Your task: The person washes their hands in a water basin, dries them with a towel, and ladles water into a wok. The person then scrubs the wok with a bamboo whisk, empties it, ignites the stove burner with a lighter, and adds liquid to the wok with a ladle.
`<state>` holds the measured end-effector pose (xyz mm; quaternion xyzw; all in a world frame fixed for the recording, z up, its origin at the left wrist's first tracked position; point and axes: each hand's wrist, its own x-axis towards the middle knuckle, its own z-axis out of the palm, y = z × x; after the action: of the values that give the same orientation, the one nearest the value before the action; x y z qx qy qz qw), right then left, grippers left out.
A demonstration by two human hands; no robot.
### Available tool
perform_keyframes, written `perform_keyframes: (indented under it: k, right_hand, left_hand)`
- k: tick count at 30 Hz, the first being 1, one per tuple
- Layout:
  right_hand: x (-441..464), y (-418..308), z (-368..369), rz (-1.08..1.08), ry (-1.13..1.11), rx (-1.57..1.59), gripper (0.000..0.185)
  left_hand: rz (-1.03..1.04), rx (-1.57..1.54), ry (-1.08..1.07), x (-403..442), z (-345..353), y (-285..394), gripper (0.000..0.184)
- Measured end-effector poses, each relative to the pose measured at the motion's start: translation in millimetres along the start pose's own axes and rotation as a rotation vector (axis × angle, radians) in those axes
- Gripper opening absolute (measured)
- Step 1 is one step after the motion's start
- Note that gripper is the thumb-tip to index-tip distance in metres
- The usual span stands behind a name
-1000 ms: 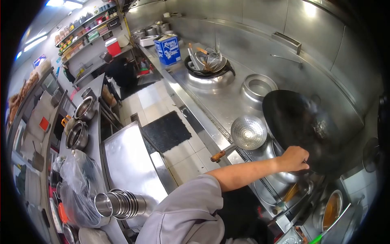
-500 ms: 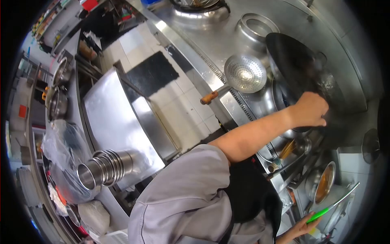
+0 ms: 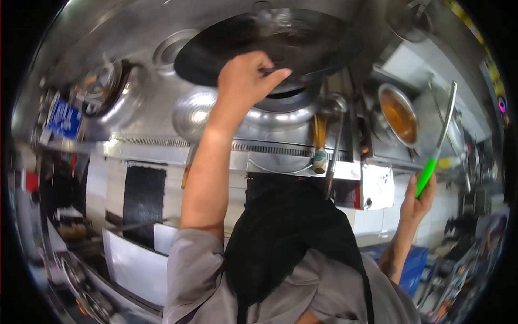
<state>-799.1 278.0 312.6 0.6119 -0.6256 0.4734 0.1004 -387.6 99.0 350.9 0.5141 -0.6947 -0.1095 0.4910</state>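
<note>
A large black wok (image 3: 318, 51) is tilted over the burner at the top of the head view, with a shiny wet patch near its far rim. My left hand (image 3: 245, 81) is closed at its near edge, fingers wrapped around its dark handle, most of which they hide. Off to the right, my right hand (image 3: 421, 200) holds a long, narrow metal utensil with a bright green handle (image 3: 426, 177). Its thin shaft points upward, and I cannot make out what kind it is. A perforated skimmer (image 3: 191, 116) lies left of the wok, partly behind my forearm.
A metal bowl of orange-brown liquid (image 3: 399, 116) stands right of the stove. A bamboo brush (image 3: 320, 143) and a ladle (image 3: 335, 102) lie by the burner. A large pot (image 3: 127, 102) and a blue packet (image 3: 65, 119) are at left.
My view has swung right to face the stove squarely. My left hand stays closed at the wok's edge. The green-handled utensil remains in my right hand, now more upright.
</note>
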Motion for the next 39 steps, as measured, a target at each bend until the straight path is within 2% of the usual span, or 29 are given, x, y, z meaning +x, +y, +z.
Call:
perform_keyframes:
  k: [3, 4, 8, 11, 14, 15, 18, 19, 22, 31, 35, 38, 39]
  right_hand:
    - [-14, 8, -17, 0.056, 0.010, -0.020, 0.042]
    - [-19, 8, -22, 0.074, 0.008, -0.037, 0.042]
    - [-38, 7, -36, 0.141, 0.019, 0.009, 0.041]
    - [-43, 7, -43, 0.077, 0.052, -0.074, 0.042]
    - [-52, 6, -49, 0.083, 0.063, -0.091, 0.043]
    - [-55, 4, -52, 0.093, 0.061, -0.085, 0.043]
    - [-53, -12, -60, 0.191, 0.011, -0.077, 0.043]
    - [-55, -15, -58, 0.139, 0.074, -0.103, 0.041]
    - [-58, -15, -60, 0.188, 0.070, -0.033, 0.041]
    - [-75, 12, -79, 0.272, 0.009, -0.102, 0.045]
    - [-47, 24, -71, 0.141, -0.059, -0.074, 0.044]
    - [-24, 44, -57, 0.120, -0.120, 0.021, 0.043]
    - [-5, 17, -56, 0.282, -0.186, 0.153, 0.043]
  left_hand:
    - [0.023, 0.010, -0.002, -33, 34, -4, 0.036]
    - [-0.049, 0.054, -0.080, -48, 41, 4, 0.034]
    - [0.039, 0.081, -0.109, -102, 83, -2, 0.028]
    - [0.142, 0.106, -0.026, -129, 96, -17, 0.027]
    - [0.198, 0.151, 0.024, -134, 93, -13, 0.027]
    - [0.169, 0.161, -0.030, -137, 89, -5, 0.023]
    - [0.201, 0.226, -0.007, -138, 92, -9, 0.023]
    - [0.211, 0.217, -0.004, -138, 92, -7, 0.024]
    - [0.240, 0.227, 0.017, -142, 94, -7, 0.024]
    - [0.239, 0.271, 0.000, -133, 90, -3, 0.027]
    - [0.255, 0.241, 0.018, -142, 78, -8, 0.028]
    - [0.252, 0.278, 0.003, -135, 60, -23, 0.031]
    - [0.240, 0.293, -0.004, -129, 55, -25, 0.031]
